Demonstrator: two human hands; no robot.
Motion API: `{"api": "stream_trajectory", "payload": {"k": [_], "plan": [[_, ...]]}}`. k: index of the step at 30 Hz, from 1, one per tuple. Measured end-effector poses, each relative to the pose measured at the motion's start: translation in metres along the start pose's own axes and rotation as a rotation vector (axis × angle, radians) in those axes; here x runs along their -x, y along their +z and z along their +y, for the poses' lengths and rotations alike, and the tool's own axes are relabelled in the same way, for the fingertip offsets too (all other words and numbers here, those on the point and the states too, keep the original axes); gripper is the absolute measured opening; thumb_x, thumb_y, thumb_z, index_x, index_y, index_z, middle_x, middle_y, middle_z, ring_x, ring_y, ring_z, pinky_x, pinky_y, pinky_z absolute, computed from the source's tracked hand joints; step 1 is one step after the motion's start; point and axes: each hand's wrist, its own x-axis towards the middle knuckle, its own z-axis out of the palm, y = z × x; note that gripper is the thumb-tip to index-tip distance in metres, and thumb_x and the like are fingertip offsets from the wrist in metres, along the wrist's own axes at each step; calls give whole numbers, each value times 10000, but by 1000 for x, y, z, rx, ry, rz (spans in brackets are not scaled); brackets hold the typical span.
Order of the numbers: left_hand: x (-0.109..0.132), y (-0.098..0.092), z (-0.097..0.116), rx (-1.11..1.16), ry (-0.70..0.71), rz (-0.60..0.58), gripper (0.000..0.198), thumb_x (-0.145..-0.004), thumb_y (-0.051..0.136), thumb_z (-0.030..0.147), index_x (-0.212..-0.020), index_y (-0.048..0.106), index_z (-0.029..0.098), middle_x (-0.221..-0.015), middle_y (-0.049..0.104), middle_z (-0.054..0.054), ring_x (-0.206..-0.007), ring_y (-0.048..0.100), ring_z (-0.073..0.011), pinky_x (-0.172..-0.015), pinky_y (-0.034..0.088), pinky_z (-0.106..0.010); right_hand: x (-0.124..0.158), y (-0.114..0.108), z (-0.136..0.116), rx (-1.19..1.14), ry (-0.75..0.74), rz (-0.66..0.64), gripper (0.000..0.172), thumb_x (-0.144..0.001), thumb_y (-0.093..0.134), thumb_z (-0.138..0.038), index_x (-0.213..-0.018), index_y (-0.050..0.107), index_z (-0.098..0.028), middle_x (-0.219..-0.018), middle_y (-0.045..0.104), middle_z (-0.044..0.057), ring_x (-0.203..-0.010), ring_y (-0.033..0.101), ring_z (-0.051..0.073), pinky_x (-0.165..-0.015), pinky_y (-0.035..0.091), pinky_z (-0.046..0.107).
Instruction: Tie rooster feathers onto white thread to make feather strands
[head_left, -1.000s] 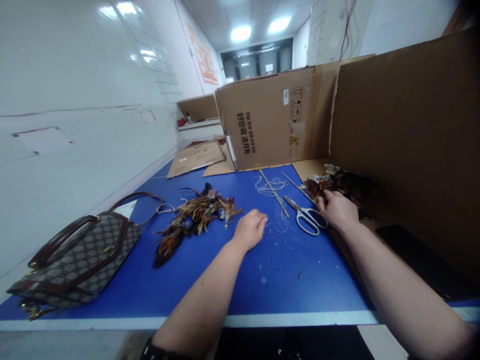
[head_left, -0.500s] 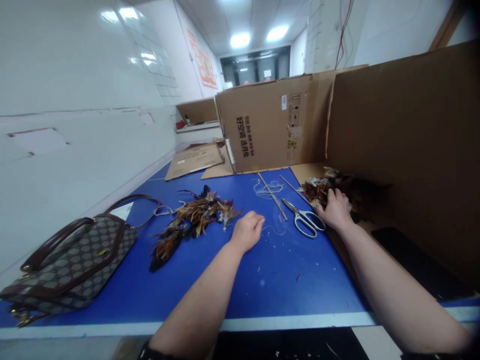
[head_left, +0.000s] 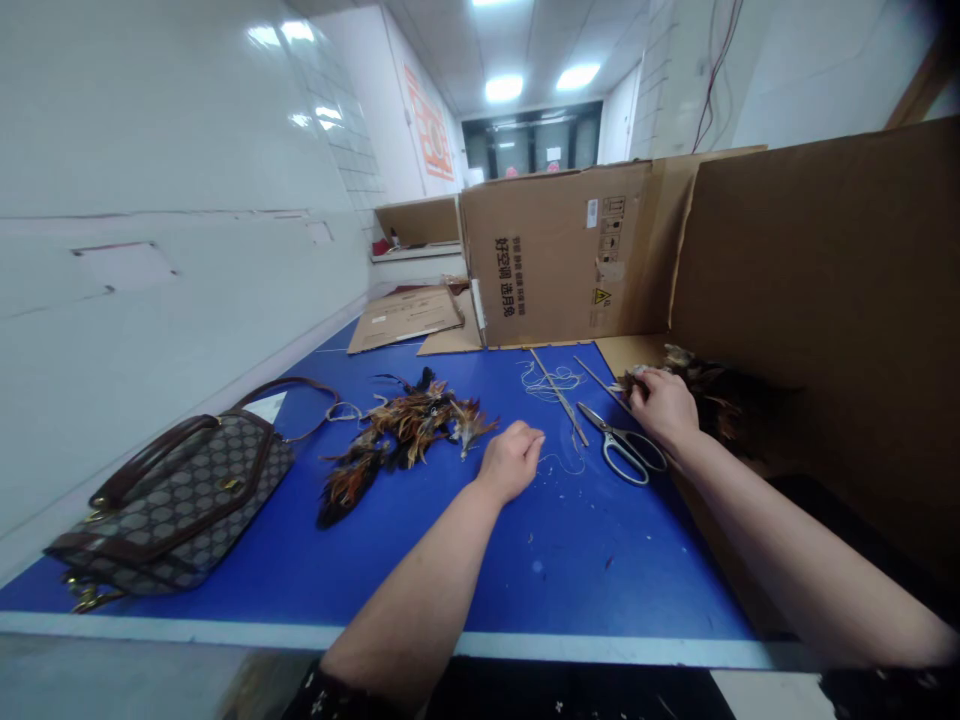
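My left hand (head_left: 511, 462) is closed in a pinch above the blue table, and a thin thread (head_left: 564, 462) trails from its fingertips. To the left lies a strung bunch of brown, black and orange feathers (head_left: 416, 425). My right hand (head_left: 666, 408) has its fingers curled down on a second pile of feathers (head_left: 712, 385) beside the cardboard; its fingertips are partly hidden. Scissors (head_left: 622, 450) with white-rimmed handles lie partly spread just left of that hand. Beyond them are a thin stick (head_left: 561, 397), another stick (head_left: 596, 380) and tangled string (head_left: 551, 382).
A patterned handbag (head_left: 187, 500) with brown straps stands at the table's left. A large cardboard box (head_left: 555, 260) and a cardboard panel (head_left: 825, 270) wall off the back and right. Flat cardboard (head_left: 409, 318) lies at the back left. Small scraps dot the blue tabletop (head_left: 555, 590).
The view has turned slightly left. My right hand has shifted toward the near-left end of the feather pile, its fingers more curled. My left hand keeps its pinch.
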Motion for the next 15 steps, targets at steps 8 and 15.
{"api": "stream_trajectory", "payload": {"k": [8,15], "plan": [[-2,-3,-2,5,-20,-8,264,-1018,509,296,-1058,754,207,-956,701,-81,-860,679,-171,-816,558,-291,-36,18,14,112,268,-177,494,-800,686,-484,-1165,776,-164,-1193,670,226,-987,671,346,-812,535,442],[-3,-3,-2,17,-45,-3,270,-1017,511,304,-1047,759,201,-964,708,-81,-856,679,-172,-815,552,-288,-37,34,34,22,423,-171,355,-852,612,-297,-1102,808,-139,-1066,748,212,-909,705,339,-783,530,440]]}}
